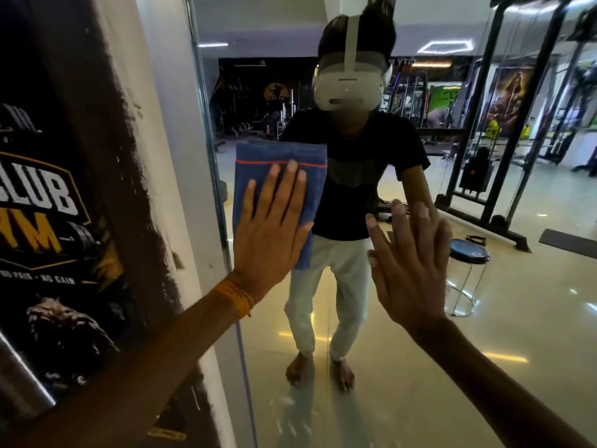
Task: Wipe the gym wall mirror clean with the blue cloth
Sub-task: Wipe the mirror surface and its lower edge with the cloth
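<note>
Wiping is the step in hand, near the left edge of the mirror [504, 334]. At far left a gym poster [48, 205] covers the wall, and just right of it runs the mirror's left edge. The blue cloth [281, 151], folded into a tall rectangle with a thin red line across its upper part, lies flat on the glass just inside that edge, at about chest height of the reflected person.

The left hand [269, 240], with an orange thread band [232, 297] at its wrist, presses the cloth with the palm, fingers straight and slightly spread; it grips nothing, it only pins the cloth to the glass. To the right, near the cloth but apart from it, the right hand [407, 270] is also wide and flat, its fingertips meeting their own reflection, so it seems to brace on the bare glass and holds nothing. Further right the glass reflects gym machines and a stool [468, 253].

Most of the pane probably remains to be done; faint streaks seem to show low down. The next move calls for steady palm pressure while sliding the cloth in overlapping strokes, and the bracing hand may leave prints to wipe off.
</note>
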Demonstrator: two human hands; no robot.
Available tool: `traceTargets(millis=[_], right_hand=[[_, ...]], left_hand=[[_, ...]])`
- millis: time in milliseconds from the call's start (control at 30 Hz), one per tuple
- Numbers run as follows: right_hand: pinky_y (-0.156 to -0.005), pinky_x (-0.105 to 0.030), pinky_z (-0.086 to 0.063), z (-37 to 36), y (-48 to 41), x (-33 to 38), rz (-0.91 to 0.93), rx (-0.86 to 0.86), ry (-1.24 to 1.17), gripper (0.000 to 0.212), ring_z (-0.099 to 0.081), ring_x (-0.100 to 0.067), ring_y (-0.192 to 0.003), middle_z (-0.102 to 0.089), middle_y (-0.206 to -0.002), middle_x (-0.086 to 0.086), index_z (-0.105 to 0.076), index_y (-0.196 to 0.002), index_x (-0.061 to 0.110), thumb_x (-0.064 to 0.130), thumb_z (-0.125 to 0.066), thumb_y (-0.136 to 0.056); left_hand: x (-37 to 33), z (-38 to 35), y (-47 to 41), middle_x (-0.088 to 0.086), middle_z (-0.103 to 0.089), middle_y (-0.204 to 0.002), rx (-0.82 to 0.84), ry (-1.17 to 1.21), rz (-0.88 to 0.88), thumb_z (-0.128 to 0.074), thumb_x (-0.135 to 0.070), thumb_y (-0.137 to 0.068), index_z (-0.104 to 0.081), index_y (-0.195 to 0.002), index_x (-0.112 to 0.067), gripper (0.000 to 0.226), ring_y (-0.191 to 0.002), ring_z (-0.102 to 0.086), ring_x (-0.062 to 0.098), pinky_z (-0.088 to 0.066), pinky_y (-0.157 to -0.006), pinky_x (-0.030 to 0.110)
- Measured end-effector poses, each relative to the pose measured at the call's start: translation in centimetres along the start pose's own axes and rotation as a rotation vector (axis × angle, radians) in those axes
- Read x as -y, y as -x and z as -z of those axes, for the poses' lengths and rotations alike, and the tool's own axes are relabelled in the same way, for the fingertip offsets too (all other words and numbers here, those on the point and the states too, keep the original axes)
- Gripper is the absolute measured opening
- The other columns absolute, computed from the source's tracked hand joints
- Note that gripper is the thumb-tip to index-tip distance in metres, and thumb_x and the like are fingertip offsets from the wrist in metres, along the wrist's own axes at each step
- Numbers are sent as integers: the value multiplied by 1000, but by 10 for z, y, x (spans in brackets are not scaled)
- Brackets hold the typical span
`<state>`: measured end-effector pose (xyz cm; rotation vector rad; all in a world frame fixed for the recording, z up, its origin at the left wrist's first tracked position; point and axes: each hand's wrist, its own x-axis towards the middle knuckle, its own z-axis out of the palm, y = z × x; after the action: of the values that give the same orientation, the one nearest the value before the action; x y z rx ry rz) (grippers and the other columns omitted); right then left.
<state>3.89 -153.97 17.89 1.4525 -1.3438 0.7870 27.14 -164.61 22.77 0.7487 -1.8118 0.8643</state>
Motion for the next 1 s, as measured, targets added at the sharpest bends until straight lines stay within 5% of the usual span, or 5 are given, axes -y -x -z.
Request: traceTargets(millis=[200, 400, 500, 700, 1000], right_hand=[[-124, -66, -14, -10, 23, 5, -38, 35, -12, 54, -8, -38, -158, -26, -166, -21, -31, -161, 20, 40, -38, -111], [-127, -58, -10, 0, 24, -5, 16, 62, 2, 53, -6, -35, -160, -26, -167, -20, -33, -161, 20, 40, -38, -112], [-126, -61, -15, 8, 28, -19, 36, 75, 13, 55, -15, -39, -158, -24, -168, -19, -34, -160, 18, 36, -45, -109], [-124, -65, -16, 42, 23, -72, 92, 131, 103, 57, -18, -43, -156, -22, -169, -21, -34, -160, 20, 37, -47, -107], [-124, -67, -18, 38, -11, -53, 85, 106, -2, 57, -16, -42, -157, -20, -169, -20, -33, -160, 19, 33, -48, -107]], left_hand=[[-33, -27, 168, 7, -29, -162, 219, -13, -424, -66, -36, -91, -10, -164, -11, 96, -152, -23, 27, -3, -127, 45], [-25, -14, 56, 13, -19, -169, 47, 30, -184, -23, -37, -113, -3, -164, -9, 61, -157, -9, 28, -3, -128, 48], [-27, -12, 13, 10, -6, -171, -23, 48, -2, -27, -43, -112, -5, -163, -12, 64, -159, -6, 30, -4, -129, 51], [-20, -22, 152, 9, -3, -173, 196, 10, -443, -46, -39, -100, -3, -166, -13, 83, -160, -4, 26, -7, -126, 46], [3, -4, 50, 22, -21, -165, 71, 33, 165, -36, -44, -105, -16, -160, -2, 72, -159, -4, 33, 0, -130, 46]])
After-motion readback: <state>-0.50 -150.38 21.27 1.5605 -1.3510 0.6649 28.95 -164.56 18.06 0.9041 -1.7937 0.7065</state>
